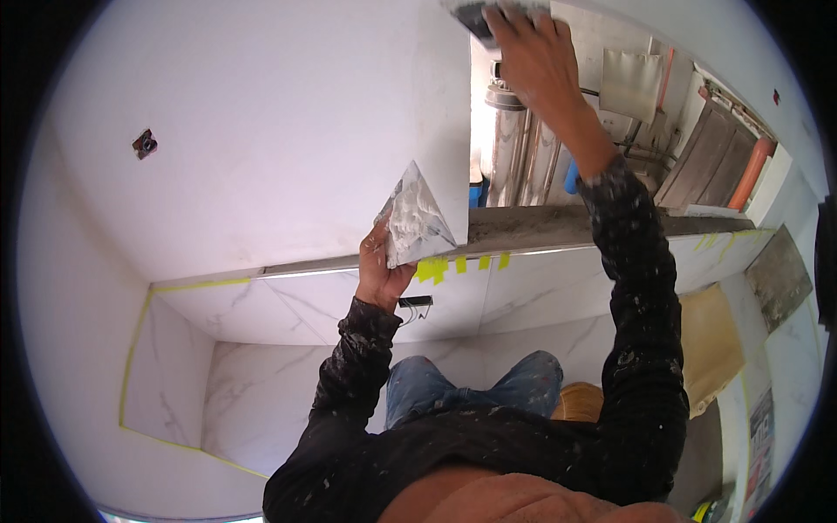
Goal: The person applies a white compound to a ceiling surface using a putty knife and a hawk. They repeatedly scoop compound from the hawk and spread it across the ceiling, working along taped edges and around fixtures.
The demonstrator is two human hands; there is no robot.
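My left hand [382,272] grips the lower left side of a triangular plate [442,235]. White putty [412,212] is smeared thickly over the plate's face. At the top, my right hand [542,70] is closed on a flat, dark-faced spreader [475,19], its fingers bent over it. The spreader lies by the upper corner of the wall opening, and its far side is cut off by the picture's edge. Whether it touches the white wall [288,113] I cannot tell. Both my sleeves are black and spotted with white.
Beyond the wall opening stand metal cylinders [507,144] and pipes. A rough grey sill [540,228] runs along its bottom. Marble-patterned tiles [540,283] below carry yellow tape strips [433,268]. Loose wires hang from a cut-out [416,302]; another wall box [145,144] sits left.
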